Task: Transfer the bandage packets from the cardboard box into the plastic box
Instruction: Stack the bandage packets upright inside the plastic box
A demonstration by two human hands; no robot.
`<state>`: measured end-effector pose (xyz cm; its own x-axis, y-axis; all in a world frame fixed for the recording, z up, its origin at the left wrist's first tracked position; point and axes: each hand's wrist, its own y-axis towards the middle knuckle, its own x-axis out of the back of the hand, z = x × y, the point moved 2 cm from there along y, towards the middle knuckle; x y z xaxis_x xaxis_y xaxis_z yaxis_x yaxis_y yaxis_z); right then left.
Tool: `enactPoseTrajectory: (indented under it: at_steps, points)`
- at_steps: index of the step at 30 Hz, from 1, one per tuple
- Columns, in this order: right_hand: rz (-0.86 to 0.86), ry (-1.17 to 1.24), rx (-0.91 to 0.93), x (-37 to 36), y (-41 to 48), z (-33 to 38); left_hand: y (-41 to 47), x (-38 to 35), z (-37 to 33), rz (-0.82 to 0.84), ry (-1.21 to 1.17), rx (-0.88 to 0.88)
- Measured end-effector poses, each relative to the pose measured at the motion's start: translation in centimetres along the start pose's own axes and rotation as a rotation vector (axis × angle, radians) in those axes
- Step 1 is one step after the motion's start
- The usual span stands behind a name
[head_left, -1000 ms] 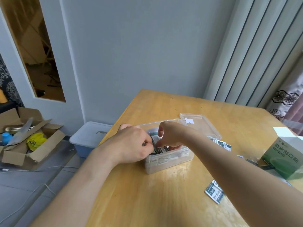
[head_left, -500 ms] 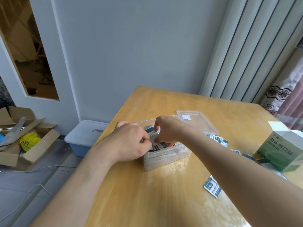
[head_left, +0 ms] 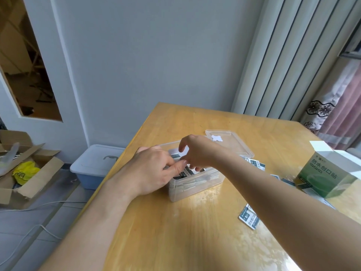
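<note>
A clear plastic box [head_left: 197,187] stands open on the wooden table [head_left: 175,231], holding several bandage packets [head_left: 188,171]. My left hand [head_left: 152,171] reaches into the box from the left, its fingers curled and its thumb pressed on the packets. My right hand [head_left: 201,153] hovers over the box with curled fingers that pinch a packet at the top of the stack. The green cardboard box [head_left: 328,173] stands open at the far right. Loose packets lie on the table near my right forearm [head_left: 249,217] and behind it [head_left: 256,164].
The box's clear lid [head_left: 234,142] lies just behind it. Left of the table, on the floor, are a blue-and-white storage bin [head_left: 93,165], an open carton [head_left: 29,173] with yellow contents, and a white cable [head_left: 39,204]. A curtain hangs at the right.
My right hand has risen slightly above the box and its index finger has lifted. My left thumb now lies stretched across the packets. The camera has tilted a little.
</note>
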<state>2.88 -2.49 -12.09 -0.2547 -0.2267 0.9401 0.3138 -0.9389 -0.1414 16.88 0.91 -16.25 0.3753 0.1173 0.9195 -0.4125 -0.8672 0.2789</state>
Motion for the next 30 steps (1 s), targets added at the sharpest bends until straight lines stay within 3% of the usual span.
enactPoseTrajectory:
  at_steps: [4,9,11,15,26,30]
  points:
    - [-0.087,0.074,0.022,1.2,-0.7,-0.6,-0.4,0.3,-0.1,-0.126,-0.013,-0.029]
    - [-0.201,0.306,0.007,4.2,-3.6,-2.8,-0.7,2.1,-2.0,-0.454,-0.077,-0.167]
    - [-0.223,0.326,-0.009,5.5,-5.3,-4.3,-0.7,2.5,-4.0,-0.477,-0.089,-0.212]
    - [-0.187,0.275,-0.095,6.7,-8.0,-8.2,-0.3,2.5,-8.8,-0.384,-0.130,-0.230]
    - [0.075,-0.144,-0.387,2.2,-12.9,-21.0,6.2,-8.7,-18.2,0.251,-0.118,0.058]
    - [-0.071,-0.083,-0.260,0.0,-12.9,-23.3,8.7,-11.5,-19.4,0.294,-0.005,0.135]
